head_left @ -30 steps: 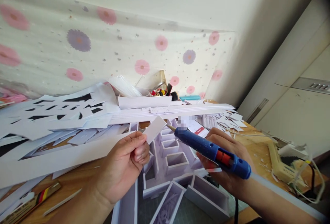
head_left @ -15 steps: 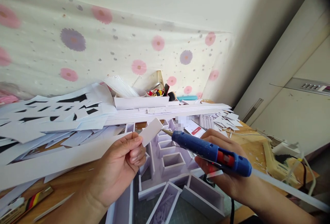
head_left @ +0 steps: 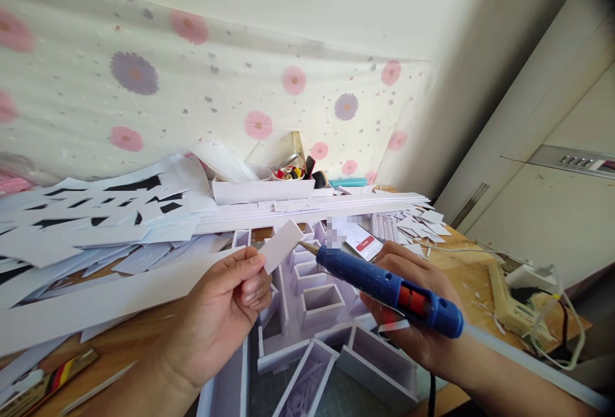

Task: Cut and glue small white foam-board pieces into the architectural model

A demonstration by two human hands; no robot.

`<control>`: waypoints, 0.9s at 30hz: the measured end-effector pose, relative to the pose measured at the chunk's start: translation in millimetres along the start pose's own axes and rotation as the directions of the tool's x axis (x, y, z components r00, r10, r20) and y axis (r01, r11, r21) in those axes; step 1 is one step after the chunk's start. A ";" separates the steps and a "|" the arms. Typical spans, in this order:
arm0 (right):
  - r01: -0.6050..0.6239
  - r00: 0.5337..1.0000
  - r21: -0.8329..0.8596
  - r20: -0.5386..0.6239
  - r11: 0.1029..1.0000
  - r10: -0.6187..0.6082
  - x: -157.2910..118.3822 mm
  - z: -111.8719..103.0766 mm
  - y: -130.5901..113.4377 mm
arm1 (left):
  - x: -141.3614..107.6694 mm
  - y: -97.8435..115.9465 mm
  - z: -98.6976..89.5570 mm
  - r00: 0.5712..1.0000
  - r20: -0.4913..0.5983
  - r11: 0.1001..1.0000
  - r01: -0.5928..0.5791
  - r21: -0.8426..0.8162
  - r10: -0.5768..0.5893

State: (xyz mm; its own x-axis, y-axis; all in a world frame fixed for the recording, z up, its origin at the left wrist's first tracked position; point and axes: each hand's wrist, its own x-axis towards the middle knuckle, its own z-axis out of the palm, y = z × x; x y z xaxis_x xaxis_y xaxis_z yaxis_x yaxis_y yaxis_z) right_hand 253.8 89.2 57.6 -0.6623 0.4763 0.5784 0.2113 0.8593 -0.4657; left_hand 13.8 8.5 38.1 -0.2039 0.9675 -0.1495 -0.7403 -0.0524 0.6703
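Observation:
Between thumb and fingers, my left hand (head_left: pixel 228 302) pinches a small white rectangular board piece (head_left: pixel 283 245), tilted up to the right. A blue glue gun (head_left: pixel 379 286) is gripped in my right hand (head_left: pixel 418 314); its metal nozzle meets or nearly meets the piece's right edge. A long translucent glue stick (head_left: pixel 533 362) sticks out of the gun's rear. Below both hands stands a white board model (head_left: pixel 288 340) with several open box-like compartments. In front of it is an open white box (head_left: pixel 307 382) with thin scraps inside.
Cut white sheets (head_left: pixel 110 202) pile up at the left. A white tray (head_left: pixel 262 191) with glue sticks and tools stands at the back. A phone (head_left: pixel 364 244) lies behind the gun, scraps (head_left: pixel 423 221) beyond it. A power strip and cables (head_left: pixel 521 305) are at the right.
The glue gun's rear has tipped slightly downward and its nozzle has shifted a little left and down along the piece's edge. My left hand holds almost still.

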 end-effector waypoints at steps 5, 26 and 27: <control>0.019 0.999 -0.034 -0.030 0.999 -0.020 4.5 -3.7 -4.1 | 0.5 0.5 -0.8 1.000 0.021 1.000 -0.008 0.025 0.008; -0.306 0.803 0.942 0.177 0.139 0.570 21.7 5.3 -13.5 | -41.5 -53.2 75.0 0.998 0.055 0.996 -0.016 -0.088 0.021; -0.327 0.805 0.934 0.194 0.145 0.561 20.3 5.5 -16.2 | -44.4 -62.7 80.5 0.996 0.087 0.996 -0.024 -0.082 0.031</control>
State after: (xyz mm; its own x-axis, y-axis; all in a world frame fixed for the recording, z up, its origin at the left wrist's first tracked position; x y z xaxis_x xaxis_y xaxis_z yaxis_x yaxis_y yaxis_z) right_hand 233.1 83.9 73.2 -0.5539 0.8293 0.0740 -0.4244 -0.2048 -0.8820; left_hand 120.8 -11.3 61.2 -0.1702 0.9832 -0.0651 -0.7852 -0.0954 0.6119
